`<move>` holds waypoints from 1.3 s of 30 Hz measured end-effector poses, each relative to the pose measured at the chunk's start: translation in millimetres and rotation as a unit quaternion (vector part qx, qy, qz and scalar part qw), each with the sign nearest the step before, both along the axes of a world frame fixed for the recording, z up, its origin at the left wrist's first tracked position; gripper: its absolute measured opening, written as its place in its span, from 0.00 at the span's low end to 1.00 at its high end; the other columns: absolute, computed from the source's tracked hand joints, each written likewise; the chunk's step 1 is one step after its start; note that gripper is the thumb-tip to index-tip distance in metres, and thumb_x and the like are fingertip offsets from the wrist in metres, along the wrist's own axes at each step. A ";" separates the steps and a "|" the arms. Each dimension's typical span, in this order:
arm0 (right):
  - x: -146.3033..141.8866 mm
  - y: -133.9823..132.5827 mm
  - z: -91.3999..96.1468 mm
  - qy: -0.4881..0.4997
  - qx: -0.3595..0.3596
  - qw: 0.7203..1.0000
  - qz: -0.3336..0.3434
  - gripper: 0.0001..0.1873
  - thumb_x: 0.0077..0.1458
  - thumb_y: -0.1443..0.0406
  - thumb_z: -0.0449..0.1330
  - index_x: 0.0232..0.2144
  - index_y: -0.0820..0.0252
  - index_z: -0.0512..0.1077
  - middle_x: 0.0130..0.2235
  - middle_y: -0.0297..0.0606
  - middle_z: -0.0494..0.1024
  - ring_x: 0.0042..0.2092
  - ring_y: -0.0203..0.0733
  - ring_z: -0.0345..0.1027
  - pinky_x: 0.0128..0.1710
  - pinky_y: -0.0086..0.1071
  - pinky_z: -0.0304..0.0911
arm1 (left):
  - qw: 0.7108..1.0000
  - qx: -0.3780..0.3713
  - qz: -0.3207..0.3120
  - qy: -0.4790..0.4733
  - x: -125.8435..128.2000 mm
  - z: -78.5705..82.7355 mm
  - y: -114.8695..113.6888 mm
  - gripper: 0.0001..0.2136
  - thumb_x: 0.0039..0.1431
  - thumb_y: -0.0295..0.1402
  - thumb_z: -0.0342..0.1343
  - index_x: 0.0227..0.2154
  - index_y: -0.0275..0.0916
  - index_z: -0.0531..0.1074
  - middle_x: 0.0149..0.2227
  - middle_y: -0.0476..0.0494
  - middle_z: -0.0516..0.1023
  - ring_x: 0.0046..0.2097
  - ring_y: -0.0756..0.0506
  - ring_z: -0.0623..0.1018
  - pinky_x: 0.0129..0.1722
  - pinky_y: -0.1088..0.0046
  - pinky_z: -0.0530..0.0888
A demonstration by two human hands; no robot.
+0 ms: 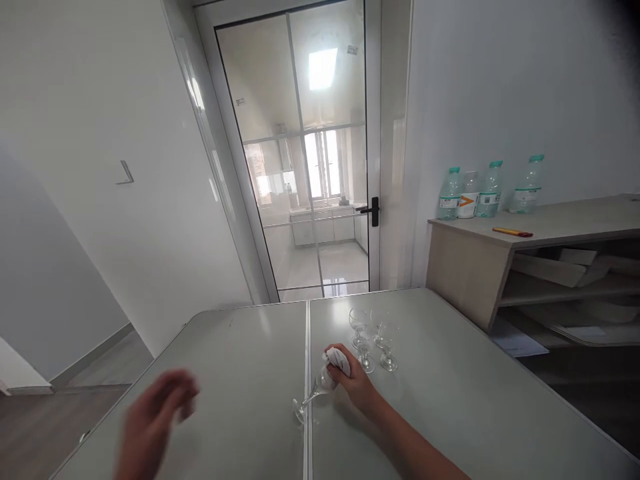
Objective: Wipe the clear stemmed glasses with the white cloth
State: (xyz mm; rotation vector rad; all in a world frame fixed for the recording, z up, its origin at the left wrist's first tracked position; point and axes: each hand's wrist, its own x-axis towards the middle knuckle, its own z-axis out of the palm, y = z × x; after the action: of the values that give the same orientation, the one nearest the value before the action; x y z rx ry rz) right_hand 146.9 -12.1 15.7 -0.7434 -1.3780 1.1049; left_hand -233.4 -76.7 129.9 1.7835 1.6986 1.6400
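right hand [354, 381] grips a tilted glass [327, 382] and apparently a white cloth [339, 361] above the table [240, 360], probably wiping; left hand [159, 405], blurred, looks loosely open; next calls for steadying the stem.

Table [240, 373] across the lower frame; door [270, 80] behind it, upper centre. Right hand [354, 381], lower centre, holds a glass [316, 392] (base toward lower left). Further glasses [383, 341] on the table, behind and right of that glass. Left hand [157, 410] at lower left. Cabinet [467, 267] at right, bottles [489, 193] on top.
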 end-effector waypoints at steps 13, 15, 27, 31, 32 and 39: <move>-5.7 -0.9 -10.9 0.040 -0.032 0.981 -0.190 0.24 0.59 0.48 0.64 0.52 0.53 0.72 0.46 0.40 0.77 0.45 0.47 0.70 0.47 0.37 0.66 | 0.938 -0.035 -0.279 0.203 180.2 -125.0 94.4 0.22 0.54 0.34 0.68 0.53 0.46 0.73 0.39 0.48 0.84 0.38 0.45 0.82 0.40 0.71 0.76; -3.3 -1.8 -5.9 0.024 -0.045 0.988 -0.144 0.28 0.60 0.47 0.63 0.56 0.53 0.72 0.41 0.38 0.77 0.41 0.46 0.70 0.44 0.36 0.66 | 0.941 0.006 -0.261 0.214 175.3 -139.3 99.3 0.21 0.58 0.34 0.67 0.53 0.46 0.73 0.33 0.51 0.83 0.29 0.49 0.80 0.34 0.75 0.74; 22.1 -6.3 4.5 -0.094 -0.033 0.995 -0.006 0.32 0.65 0.47 0.57 0.64 0.53 0.67 0.37 0.38 0.74 0.38 0.44 0.68 0.41 0.37 0.67 | 0.907 0.165 -0.264 0.285 151.6 -131.7 101.6 0.10 0.65 0.39 0.62 0.44 0.41 0.79 0.23 0.52 0.74 0.24 0.51 0.72 0.27 0.77 0.67; 24.5 -9.2 9.3 -0.210 0.062 0.975 -0.041 0.30 0.62 0.51 0.61 0.65 0.46 0.68 0.56 0.44 0.75 0.62 0.57 0.62 0.62 0.49 0.59 | 0.897 0.227 -0.208 0.316 152.8 -132.6 100.3 0.07 0.66 0.35 0.61 0.44 0.40 0.79 0.23 0.48 0.76 0.25 0.49 0.74 0.28 0.75 0.67; 25.6 -9.7 11.8 -0.229 0.073 0.970 -0.030 0.30 0.63 0.52 0.61 0.65 0.45 0.68 0.59 0.43 0.74 0.64 0.57 0.61 0.64 0.50 0.56 | 0.893 0.244 -0.198 0.321 154.0 -133.0 99.2 0.07 0.66 0.33 0.61 0.45 0.40 0.78 0.23 0.47 0.77 0.25 0.49 0.75 0.28 0.74 0.67; 32.4 -12.5 26.0 -0.138 -0.023 0.986 0.087 0.30 0.64 0.51 0.61 0.65 0.51 0.66 0.42 0.37 0.76 0.38 0.41 0.67 0.43 0.36 0.66 | 0.890 0.231 -0.260 0.295 164.3 -132.4 90.6 0.09 0.65 0.33 0.60 0.46 0.41 0.78 0.24 0.47 0.76 0.24 0.49 0.73 0.26 0.75 0.65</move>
State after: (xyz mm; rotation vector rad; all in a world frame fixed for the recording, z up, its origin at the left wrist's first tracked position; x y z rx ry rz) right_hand 179.3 -24.5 41.6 -0.8467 -1.6823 1.2069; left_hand -69.1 13.9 -2.5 2.8769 0.8371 1.4024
